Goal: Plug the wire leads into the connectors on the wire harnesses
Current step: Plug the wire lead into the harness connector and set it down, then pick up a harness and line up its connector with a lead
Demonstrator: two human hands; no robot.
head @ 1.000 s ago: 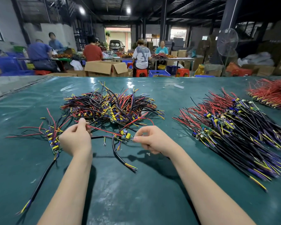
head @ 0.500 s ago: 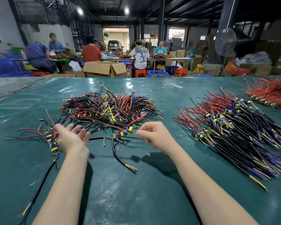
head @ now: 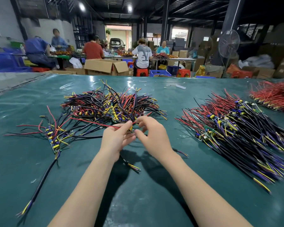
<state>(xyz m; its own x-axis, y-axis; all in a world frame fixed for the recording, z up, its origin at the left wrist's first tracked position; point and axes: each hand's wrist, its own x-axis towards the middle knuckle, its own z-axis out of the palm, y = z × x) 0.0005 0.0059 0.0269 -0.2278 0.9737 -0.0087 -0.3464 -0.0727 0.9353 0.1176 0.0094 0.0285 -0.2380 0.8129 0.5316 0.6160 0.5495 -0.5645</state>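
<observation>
My left hand [head: 116, 138] and my right hand [head: 152, 134] meet above the green table [head: 138, 185], just in front of a tangled pile of harnesses [head: 111, 104]. Between them sits a small connector board [head: 131, 130] with a yellow part. The left hand's fingers grip the board from the left, and a red wire lead [head: 95, 122] runs off leftward from it. The right hand's thumb and fingers pinch at the board's right end. A black cable [head: 129, 165] with yellow and purple ends hangs out below the hands.
A few harnesses [head: 53, 138] lie in a row at the left, with a long black cable [head: 39, 185] trailing toward me. A large ordered pile [head: 239, 138] lies at the right, red wires [head: 275, 95] beyond it. People work at tables behind.
My left hand left the row at the left, swung right and took hold of the board. Both hands now meet at the middle; the harness is lifted off the table.
</observation>
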